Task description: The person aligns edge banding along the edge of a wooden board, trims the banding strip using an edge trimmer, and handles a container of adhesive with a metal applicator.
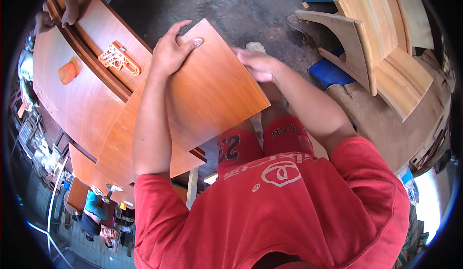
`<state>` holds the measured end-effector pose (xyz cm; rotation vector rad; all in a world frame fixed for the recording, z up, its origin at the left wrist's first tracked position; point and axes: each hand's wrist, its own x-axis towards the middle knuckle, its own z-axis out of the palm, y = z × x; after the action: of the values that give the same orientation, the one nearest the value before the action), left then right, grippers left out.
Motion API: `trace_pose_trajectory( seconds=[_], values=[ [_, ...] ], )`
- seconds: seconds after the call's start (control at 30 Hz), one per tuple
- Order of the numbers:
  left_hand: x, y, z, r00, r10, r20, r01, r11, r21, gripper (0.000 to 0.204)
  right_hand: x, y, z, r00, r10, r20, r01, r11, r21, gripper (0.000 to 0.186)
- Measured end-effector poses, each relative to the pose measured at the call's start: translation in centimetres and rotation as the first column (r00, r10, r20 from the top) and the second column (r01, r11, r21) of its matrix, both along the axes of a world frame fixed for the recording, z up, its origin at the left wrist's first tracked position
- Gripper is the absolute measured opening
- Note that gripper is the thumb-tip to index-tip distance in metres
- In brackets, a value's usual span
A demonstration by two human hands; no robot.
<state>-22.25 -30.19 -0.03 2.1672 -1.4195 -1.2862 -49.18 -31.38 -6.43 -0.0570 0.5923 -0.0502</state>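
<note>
A flat orange-brown wooden panel (pixel 217 81) is tilted in front of me. My left hand (pixel 174 52) grips its far left corner, thumb on the face and forefinger stretched past the edge. At the panel's right edge is my right hand (pixel 260 65), its fingers bent against the edge and the tips partly hidden. Left of the panel lies a larger curved wooden worktop (pixel 82 110) with a raised rail (pixel 91 59). An orange tool with cutouts (pixel 119 59) rests beside the rail, and an orange block (pixel 67 73) sits on the worktop.
Another person's hands (pixel 70 17) are at the rail's far end. Light wooden furniture (pixel 371 42) stands on the right near a blue object (pixel 331 71) and a brown sheet (pixel 376 124). A ribbed cream object (pixel 255 47) is beyond my right hand. People (pixel 94 216) appear at lower left.
</note>
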Motion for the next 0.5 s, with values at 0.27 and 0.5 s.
trace_pose_trajectory(
  seconds=[0.27, 0.5],
  values=[
    [-0.1, 0.0, -0.1, 0.999, 0.027, -0.041, -0.028, 1.000, -0.006, 0.064, -7.4, 6.3, -0.5, 0.998, 0.010, 0.055, -0.015, 0.996, 0.090, 0.082],
    [-0.4, -0.3, -0.2, 0.998, 0.004, -0.058, -0.006, 0.999, -0.039, 0.058, -1.3, 0.8, -1.6, 0.999, 0.041, 0.011, -0.039, 0.992, -0.119, 0.081]
  ],
)
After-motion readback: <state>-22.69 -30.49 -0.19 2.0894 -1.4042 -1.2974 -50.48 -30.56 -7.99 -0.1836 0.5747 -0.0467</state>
